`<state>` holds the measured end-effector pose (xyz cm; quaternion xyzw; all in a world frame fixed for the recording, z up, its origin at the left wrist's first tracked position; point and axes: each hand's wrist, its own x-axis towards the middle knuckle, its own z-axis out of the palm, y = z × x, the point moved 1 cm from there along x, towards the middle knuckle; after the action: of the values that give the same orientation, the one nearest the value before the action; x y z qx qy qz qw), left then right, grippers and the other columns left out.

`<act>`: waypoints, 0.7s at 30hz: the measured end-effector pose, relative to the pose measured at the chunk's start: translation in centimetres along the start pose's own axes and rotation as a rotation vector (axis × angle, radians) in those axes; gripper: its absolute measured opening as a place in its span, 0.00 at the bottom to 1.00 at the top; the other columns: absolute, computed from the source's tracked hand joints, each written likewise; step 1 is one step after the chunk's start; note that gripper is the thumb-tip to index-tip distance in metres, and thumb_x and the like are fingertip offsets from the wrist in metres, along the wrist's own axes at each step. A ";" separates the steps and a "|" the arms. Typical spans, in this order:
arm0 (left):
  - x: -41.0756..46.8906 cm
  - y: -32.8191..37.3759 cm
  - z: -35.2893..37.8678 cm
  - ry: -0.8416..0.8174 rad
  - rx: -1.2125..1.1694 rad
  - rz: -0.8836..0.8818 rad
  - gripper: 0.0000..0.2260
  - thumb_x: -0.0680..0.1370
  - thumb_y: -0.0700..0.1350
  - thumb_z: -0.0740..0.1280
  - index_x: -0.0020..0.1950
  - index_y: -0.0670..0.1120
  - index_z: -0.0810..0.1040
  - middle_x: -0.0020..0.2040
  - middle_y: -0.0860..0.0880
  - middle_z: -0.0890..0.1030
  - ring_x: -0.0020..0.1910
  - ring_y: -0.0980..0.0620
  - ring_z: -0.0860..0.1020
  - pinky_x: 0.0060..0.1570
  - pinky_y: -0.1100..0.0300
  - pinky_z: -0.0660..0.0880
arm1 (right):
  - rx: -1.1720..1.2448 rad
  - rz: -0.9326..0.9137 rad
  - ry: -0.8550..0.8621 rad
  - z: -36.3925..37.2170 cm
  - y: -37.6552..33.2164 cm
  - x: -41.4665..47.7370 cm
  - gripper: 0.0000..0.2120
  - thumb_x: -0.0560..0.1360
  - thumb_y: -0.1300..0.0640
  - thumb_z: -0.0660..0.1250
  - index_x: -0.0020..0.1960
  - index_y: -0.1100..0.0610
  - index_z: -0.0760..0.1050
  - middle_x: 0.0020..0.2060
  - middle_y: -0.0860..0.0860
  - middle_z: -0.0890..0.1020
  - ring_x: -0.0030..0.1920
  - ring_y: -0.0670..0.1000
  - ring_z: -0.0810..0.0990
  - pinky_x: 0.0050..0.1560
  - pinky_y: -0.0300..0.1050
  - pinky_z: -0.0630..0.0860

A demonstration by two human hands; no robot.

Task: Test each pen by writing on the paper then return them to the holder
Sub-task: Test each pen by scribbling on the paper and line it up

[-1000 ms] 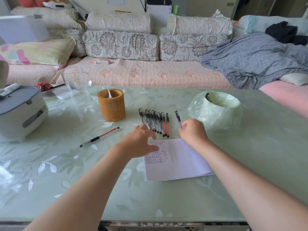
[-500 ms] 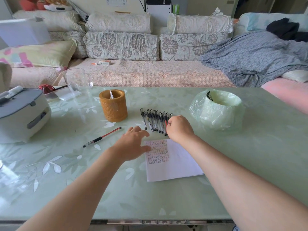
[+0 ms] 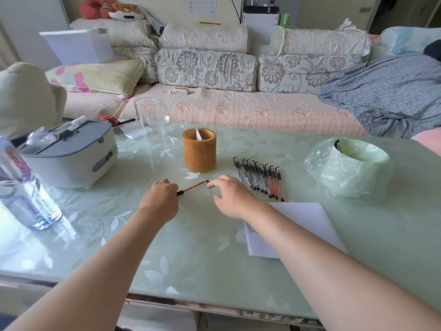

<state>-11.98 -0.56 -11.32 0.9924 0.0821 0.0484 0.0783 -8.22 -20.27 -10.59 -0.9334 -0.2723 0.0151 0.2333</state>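
as left hand (image 3: 162, 199) grips pen (image 3: 194, 186), holder (image 3: 199, 154) maybe holds something white (image 3: 198, 134).

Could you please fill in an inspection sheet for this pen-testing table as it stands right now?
Surface: green glass table, leaf pattern.
Job's things: bamboo holder upright, something white inside; row of pens lying to its right; red pen in the left hand; paper partly hidden by the right forearm.
Clutter: white appliance, glass tumbler, clear jug, roll of green bags.
Grippers: left hand grips the red pen's dark end; right hand holds nothing, its fingertips near the pen's other end, contact unclear.
Cables: one dark cord on the far wall.
Surroundings: sofa with cushions, grey blanket.
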 end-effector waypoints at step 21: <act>-1.6 5.5 -2.3 -0.009 -0.332 0.304 0.06 0.79 0.44 0.64 0.56 0.49 0.76 0.49 0.52 0.80 0.47 0.52 0.75 0.46 0.60 0.72 | -0.183 -0.023 0.000 -2.5 0.4 -2.5 0.15 0.81 0.55 0.54 0.62 0.50 0.75 0.56 0.53 0.79 0.57 0.58 0.77 0.55 0.53 0.74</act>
<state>-12.95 -5.88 -8.33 0.9670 -0.0778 0.0679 0.2328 -9.83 -22.90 -8.80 -0.9476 -0.2834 -0.0125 0.1471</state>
